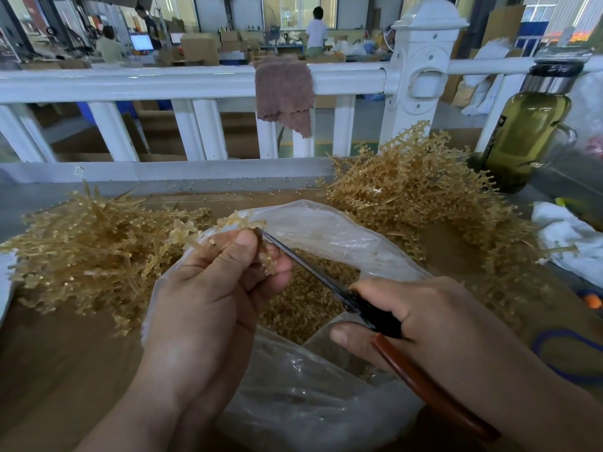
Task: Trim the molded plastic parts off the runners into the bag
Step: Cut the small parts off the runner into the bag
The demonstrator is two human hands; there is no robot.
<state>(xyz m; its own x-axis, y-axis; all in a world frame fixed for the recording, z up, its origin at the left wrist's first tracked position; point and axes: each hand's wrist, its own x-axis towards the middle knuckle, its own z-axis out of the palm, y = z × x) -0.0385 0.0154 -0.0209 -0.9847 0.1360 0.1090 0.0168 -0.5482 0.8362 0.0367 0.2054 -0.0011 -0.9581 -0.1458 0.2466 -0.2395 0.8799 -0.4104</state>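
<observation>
Brown tabletop [49, 370] strewn with tan runners [91, 252]; white railing [163, 81] behind

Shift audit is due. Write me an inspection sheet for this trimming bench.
Surface: brown bench, small plastic bits scattered near the rail.
Job's things: runner piece held over the open clear bag, which holds cut parts. Left pile looks stripped, right pile still carries parts.
Clutter: green bottle, white cloth, brown rag hung on the railing.
Hands: left hand pinches the runner piece. Right hand grips the scissors, with the blade at the runner.
Cables: blue loop at right; cannot tell what it is.
Surroundings: white railing; cartons and people beyond.
</observation>
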